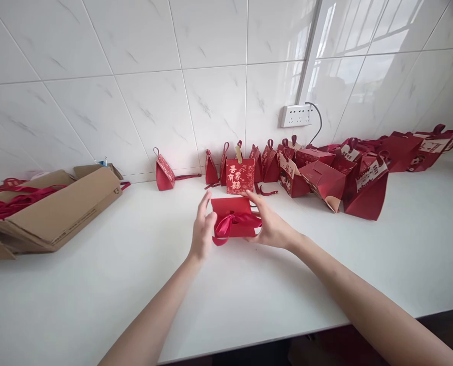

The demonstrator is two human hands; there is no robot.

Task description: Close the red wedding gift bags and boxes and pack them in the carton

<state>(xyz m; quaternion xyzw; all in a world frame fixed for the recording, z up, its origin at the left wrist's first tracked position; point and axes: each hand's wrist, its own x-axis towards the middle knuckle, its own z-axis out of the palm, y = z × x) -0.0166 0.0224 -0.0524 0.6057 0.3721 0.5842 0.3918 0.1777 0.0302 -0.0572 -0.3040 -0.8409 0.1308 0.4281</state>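
Observation:
A small red gift box point(230, 206) with a shiny red ribbon point(230, 222) tied in a bow on its top is between my hands over the white counter. My right hand point(270, 223) grips the box's right end, thumb at the near side and fingers at the far side. Along the left end is my left hand point(203, 229), its fingers stretched forward and its thumb beside the ribbon; whether it presses on the box I cannot tell. Just behind stands a square red box with gold characters point(240, 177).
Several red boxes with looped handles point(269, 162) line the tiled wall. More red boxes point(323, 183) crowd the right side, and a single box point(165, 172) stands left of the row. An open cardboard carton point(66, 213) holds red ribbons at left. A power strip point(297, 116) is on the wall.

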